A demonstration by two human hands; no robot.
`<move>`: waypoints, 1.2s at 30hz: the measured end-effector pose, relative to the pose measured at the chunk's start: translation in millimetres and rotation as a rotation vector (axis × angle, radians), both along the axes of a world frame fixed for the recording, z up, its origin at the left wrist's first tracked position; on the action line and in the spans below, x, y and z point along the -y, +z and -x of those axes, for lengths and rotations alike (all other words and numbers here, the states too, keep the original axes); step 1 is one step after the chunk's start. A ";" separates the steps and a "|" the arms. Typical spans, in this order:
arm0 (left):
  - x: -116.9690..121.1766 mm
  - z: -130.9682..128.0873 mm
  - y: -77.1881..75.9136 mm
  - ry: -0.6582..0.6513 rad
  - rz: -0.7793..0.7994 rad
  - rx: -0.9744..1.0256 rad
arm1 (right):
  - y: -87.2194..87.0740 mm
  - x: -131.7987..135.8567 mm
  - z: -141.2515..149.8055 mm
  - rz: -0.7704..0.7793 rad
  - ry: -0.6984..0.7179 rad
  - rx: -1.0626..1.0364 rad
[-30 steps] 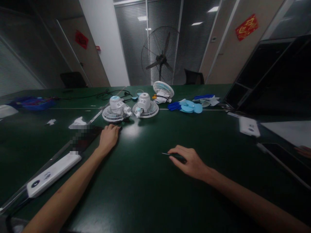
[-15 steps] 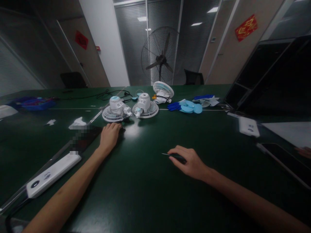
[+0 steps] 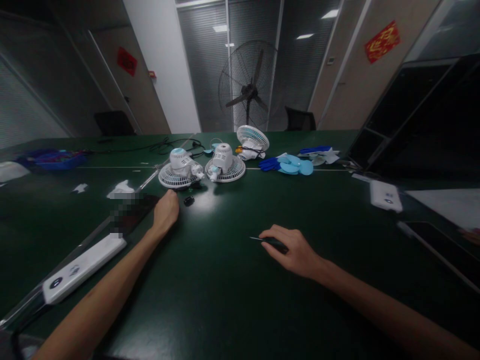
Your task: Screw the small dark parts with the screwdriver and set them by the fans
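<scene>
My right hand (image 3: pixel 292 250) rests on the green table, closed around the dark handle of a screwdriver (image 3: pixel 277 244) whose thin metal shaft points left. My left hand (image 3: pixel 167 212) lies on the table with its fingers curled in; whatever they may hold is hidden. Just right of it sits a small black part (image 3: pixel 189 200). Beyond that hand, a white fan (image 3: pixel 180 167) lies face down, its grille on the table. A second white fan (image 3: pixel 225 165) lies the same way beside it.
Farther back are another small fan (image 3: pixel 253 142), light-blue fan blades (image 3: pixel 294 165) and blue gloves (image 3: pixel 270 164). On the left lie a long white device (image 3: pixel 84 270), white scraps (image 3: pixel 122 189) and a blue tray (image 3: pixel 60 161). A white device (image 3: pixel 385 196) and a dark tablet-like slab (image 3: pixel 442 250) lie at right.
My left hand has drawn slightly left and its fingers have curled in, leaving the small black part uncovered on the table. My right hand stays put with the screwdriver.
</scene>
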State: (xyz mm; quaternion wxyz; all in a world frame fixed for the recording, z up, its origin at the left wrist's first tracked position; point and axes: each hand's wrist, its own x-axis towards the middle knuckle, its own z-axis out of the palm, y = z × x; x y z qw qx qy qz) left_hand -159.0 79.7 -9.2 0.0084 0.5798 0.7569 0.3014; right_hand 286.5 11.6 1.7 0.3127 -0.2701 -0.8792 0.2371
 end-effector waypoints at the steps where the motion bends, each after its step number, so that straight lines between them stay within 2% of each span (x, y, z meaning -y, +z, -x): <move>1: 0.4 -1.0 -0.5 -0.007 -0.011 -0.005 | 0.0 0.0 0.1 0.003 0.002 -0.003; 8: 3.5 -3.6 -2.6 -0.149 -0.139 -0.034 | -0.9 -0.2 0.5 -0.010 0.000 -0.007; 31: -0.6 -5.6 -6.0 -0.307 -0.059 -0.316 | -1.8 -0.5 0.3 0.006 0.008 0.008; 36: -2.1 -3.9 -6.9 -0.317 -0.050 -0.301 | -1.4 -0.4 0.1 -0.002 0.008 0.008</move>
